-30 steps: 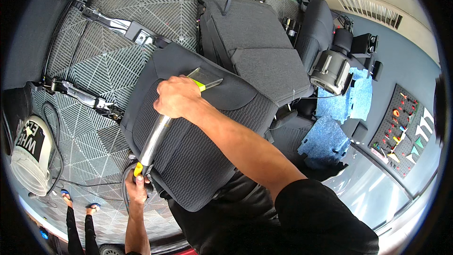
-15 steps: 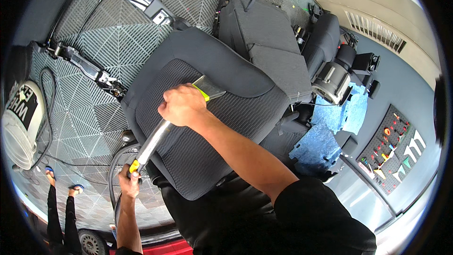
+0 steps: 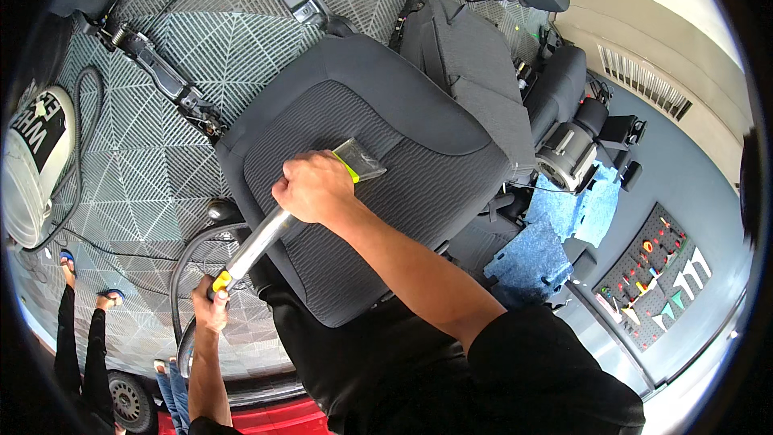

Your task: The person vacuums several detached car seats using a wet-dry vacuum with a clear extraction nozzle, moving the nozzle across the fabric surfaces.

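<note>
1. On the grey tiled floor (image 3: 161, 137), at the centre of the head view, a removed dark grey car seat (image 3: 378, 185) lies tilted with its ribbed cushion facing up. A second seat (image 3: 475, 72) lies just beyond it at about one o'clock.

2. The clear nozzle (image 3: 360, 159) with its yellow-green collar sits flat on the ribbed cushion, just at two o'clock from the knuckles. A metal wand (image 3: 258, 243) runs from it down toward seven o'clock.

3. To do this pass well, I judge the nozzle mouth should stay flush on the fabric, travel slowly along the ribs, and overlap each stroke. Tipping it on an edge would likely break the seal and leave streaks.

4. Pressure is best kept even, I think. The cushion slopes, so the seat could shift if pushed hard toward the far edge.

5. The right hand (image 3: 316, 188) is curled tight around the upper end of the wand, just behind the nozzle, fingers wrapped fully with no gap showing.

6. The left hand (image 3: 211, 306) is closed around the lower end of the wand near its yellow fitting, at about seven o'clock, where the dark hose (image 3: 187, 274) loops away beside it.

7. A white bucket (image 3: 36, 161) stands well apart at nine o'clock, and blue cloths (image 3: 555, 234) lie near the seat at three o'clock.
</note>
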### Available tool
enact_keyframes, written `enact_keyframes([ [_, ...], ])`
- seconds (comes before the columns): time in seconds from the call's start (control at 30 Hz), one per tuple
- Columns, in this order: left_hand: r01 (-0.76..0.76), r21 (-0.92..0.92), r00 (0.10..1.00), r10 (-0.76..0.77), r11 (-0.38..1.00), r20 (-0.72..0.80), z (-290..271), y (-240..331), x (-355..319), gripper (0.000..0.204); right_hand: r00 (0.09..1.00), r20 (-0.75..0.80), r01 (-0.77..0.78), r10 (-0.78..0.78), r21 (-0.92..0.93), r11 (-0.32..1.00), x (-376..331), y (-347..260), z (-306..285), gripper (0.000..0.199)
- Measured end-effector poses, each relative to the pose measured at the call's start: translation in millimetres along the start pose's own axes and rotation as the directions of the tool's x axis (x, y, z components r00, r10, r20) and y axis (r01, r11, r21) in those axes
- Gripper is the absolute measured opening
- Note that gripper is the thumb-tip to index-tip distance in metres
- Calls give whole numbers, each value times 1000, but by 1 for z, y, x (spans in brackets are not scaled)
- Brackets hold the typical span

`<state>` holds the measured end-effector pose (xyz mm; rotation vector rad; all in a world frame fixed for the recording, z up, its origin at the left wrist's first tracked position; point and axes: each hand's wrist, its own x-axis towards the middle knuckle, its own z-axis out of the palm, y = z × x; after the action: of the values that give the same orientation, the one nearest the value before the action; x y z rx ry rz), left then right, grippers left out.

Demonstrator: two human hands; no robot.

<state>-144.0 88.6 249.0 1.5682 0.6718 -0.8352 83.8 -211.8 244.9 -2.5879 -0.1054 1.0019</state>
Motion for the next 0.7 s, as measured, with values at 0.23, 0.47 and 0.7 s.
enact_keyframes([
  [0.23, -7, 2, 1000, 7, 1000, -25, -21, -31, -20, 86, 998, 59, 7, -8, 10, 1000, -13, -26, 19, 24],
  [0.47, 38, 40, 998, -40, 998, 48, -52, -64, -42, 87, 1000, -4, 17, -17, 33, 999, -29, -52, 46, 22],
  [0.7, 24, -29, 1000, -24, 999, -1, -70, -81, -57, 85, 997, -41, 72, -70, 45, 996, -41, -77, 69, 22],
])
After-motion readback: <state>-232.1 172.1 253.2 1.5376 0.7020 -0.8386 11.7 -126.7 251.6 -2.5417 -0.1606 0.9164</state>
